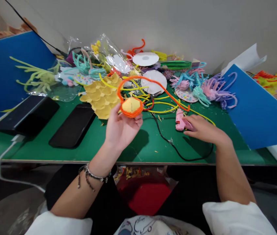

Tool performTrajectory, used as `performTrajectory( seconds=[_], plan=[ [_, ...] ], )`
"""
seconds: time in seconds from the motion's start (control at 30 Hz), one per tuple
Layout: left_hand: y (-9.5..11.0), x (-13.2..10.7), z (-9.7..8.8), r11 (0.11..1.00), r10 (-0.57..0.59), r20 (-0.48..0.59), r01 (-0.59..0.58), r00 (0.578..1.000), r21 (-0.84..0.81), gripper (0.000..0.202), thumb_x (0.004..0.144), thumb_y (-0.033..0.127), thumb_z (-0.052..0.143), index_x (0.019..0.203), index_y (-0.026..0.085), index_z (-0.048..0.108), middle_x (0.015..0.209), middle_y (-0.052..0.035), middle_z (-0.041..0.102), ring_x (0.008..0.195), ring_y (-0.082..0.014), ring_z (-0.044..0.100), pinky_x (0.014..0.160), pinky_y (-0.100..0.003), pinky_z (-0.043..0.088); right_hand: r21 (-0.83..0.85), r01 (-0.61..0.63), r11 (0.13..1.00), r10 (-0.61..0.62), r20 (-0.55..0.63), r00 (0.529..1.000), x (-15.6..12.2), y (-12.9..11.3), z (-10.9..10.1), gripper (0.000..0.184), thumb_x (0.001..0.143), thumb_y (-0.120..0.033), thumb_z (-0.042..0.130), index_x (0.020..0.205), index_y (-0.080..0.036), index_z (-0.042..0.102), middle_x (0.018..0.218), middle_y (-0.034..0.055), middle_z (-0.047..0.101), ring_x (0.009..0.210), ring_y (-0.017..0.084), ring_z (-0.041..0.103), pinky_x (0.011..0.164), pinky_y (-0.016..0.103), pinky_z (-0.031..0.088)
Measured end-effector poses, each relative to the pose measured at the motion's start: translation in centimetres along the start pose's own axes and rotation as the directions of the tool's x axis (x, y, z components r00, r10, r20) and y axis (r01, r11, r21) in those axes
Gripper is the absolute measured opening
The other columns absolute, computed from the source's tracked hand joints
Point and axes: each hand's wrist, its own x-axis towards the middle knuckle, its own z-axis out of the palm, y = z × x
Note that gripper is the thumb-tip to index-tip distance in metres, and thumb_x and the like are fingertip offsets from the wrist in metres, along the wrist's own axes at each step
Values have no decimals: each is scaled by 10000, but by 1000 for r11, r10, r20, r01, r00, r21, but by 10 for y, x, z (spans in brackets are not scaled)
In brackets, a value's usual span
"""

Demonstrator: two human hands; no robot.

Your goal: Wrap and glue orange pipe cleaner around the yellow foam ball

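1. L hand [122,129]: fingers pinching yellow piece [131,105] w/ orange pipe cleaner [131,114] round its edge, held above counter [153,156]
2. R hand [205,129]: fingers curled round pink glue gun [180,120] handle
3. Blk phone [72,125] flat on counter, L of L hand

Left hand [122,132] with orange-rimmed piece [131,105], right hand [205,128] on glue gun [179,120]
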Motion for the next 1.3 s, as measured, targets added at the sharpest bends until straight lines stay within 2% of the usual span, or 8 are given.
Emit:
performTrajectory(
  seconds=[0.17,0.37,0.5,0.63,0.7,0.93,1.07,1.3],
  plan=[
    [5,3,-10,955,224,46,-229,974,190,373,918,539,431,937,233,644,879,-31,673,619,-91,544,557,-208,457,-179,-246,953,249,-7,969,9,0,19,536,831,-151,524,1359,-155,433,1274,182,607,1136,333,608,811,391,482],
    [-10,14,-20,957,219,9,-217,976,195,326,883,524,476,874,232,621,846,-24,666,612,-93,537,566,-217,455,-118,-363,924,357,-69,931,10,-6,17,436,880,-208,490,1302,-99,462,1230,212,623,1016,342,660,701,377,470],
    [4,15,-23,949,272,-8,-267,962,168,326,887,521,456,857,253,639,881,-32,686,684,-119,568,612,-238,478,-122,-372,920,345,-197,918,1,-2,7,378,847,-165,516,1215,-81,529,1197,214,592,996,339,647,735,387,481],
    [34,11,-27,902,421,-25,-416,906,114,378,929,521,405,818,267,662,861,-5,699,710,-109,571,651,-224,490,104,-317,943,333,-337,880,-8,12,-2,76,779,-179,597,855,-170,603,946,123,629,827,269,638,724,370,491],
    [42,12,-30,872,473,-25,-464,881,155,404,947,548,397,825,276,670,846,16,700,708,-99,571,651,-212,487,311,-252,916,362,-376,853,-11,18,-5,95,744,-231,660,784,-189,584,809,70,619,716,223,605,658,349,484],
    [16,33,-38,905,402,-111,-375,909,202,299,916,536,528,887,283,685,835,24,702,653,-74,589,551,-169,466,883,-56,466,496,-208,843,-10,29,0,320,627,-398,779,831,-182,663,633,0,595,525,123,496,400,233,358],
    [21,36,-43,927,373,-171,-356,912,120,339,911,544,527,839,248,676,756,16,668,586,-60,542,542,-159,473,913,-107,393,571,-152,807,-7,38,4,287,586,-366,820,701,-171,644,554,-1,569,467,91,462,366,208,313],
    [43,30,-48,920,390,-242,-365,888,142,288,939,491,516,856,246,643,741,51,654,632,-66,513,574,-171,450,987,-53,152,347,-3,938,-3,46,-1,369,527,-408,802,765,-204,606,616,-21,591,377,6,253,349,185,149]
  ],
)
